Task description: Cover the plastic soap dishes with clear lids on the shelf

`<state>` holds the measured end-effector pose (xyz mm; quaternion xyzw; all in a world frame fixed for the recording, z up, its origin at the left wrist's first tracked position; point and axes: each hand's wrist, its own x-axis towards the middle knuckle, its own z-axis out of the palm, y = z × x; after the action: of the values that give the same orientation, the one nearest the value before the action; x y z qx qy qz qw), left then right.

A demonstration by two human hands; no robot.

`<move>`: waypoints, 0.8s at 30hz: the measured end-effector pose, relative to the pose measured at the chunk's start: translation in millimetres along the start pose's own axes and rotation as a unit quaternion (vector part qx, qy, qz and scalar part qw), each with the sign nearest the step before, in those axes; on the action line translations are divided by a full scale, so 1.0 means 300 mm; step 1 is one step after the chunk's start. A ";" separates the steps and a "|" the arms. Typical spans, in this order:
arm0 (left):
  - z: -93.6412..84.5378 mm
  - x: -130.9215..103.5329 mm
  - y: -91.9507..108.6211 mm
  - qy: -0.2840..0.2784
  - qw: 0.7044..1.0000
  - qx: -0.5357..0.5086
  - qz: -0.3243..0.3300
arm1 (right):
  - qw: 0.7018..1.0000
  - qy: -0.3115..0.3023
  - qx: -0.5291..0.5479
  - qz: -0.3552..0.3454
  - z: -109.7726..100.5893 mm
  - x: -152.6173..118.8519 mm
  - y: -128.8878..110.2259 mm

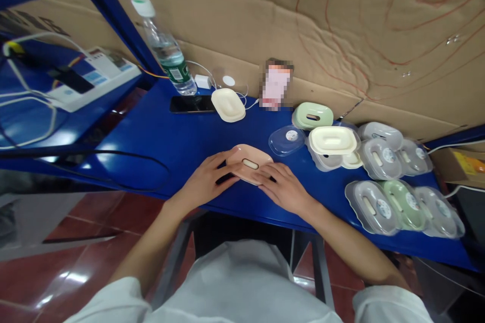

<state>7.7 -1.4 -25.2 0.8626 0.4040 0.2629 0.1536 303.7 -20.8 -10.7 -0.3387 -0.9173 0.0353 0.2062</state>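
A pink oval dish [248, 153], shaped like a soap dish, lies between my hands near the table's front edge. A pale cream bar fills the dark-rimmed slot in its middle. My left hand [206, 180] grips the left end, fingers on its upper side and thumb along the near edge. At the right end, my right hand [283, 186] holds it with bent fingers over the rim. The underside of the dish is hidden. Beyond it lie a cream oval dish [228, 105] and a clear plastic lid [287, 140] with a round label.
On the blue table [151, 136], a water bottle [166, 55] stands at the back left beside a black phone [191, 104]. Another phone [276, 85] leans on the cardboard [242, 20]. Several lidded grey and green dishes [405, 204] crowd the right. A power strip [94, 81] lies left.
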 end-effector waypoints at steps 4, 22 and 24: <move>-0.070 0.083 -0.007 0.017 1.000 -0.019 -0.019 | 1.000 -0.009 0.027 0.000 -0.009 0.001 0.005; -0.086 0.372 0.020 -0.321 0.944 0.002 0.083 | 0.974 -0.057 -0.074 0.204 -0.057 -0.061 0.164; -0.097 0.374 -0.015 -0.313 0.949 0.028 0.040 | 0.972 -0.067 -0.085 0.209 -0.049 -0.060 0.163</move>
<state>48.3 90.2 33.2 0.9210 0.3079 -0.0256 0.2371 351.7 4.4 -13.5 -0.5359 -0.8378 0.0222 0.1024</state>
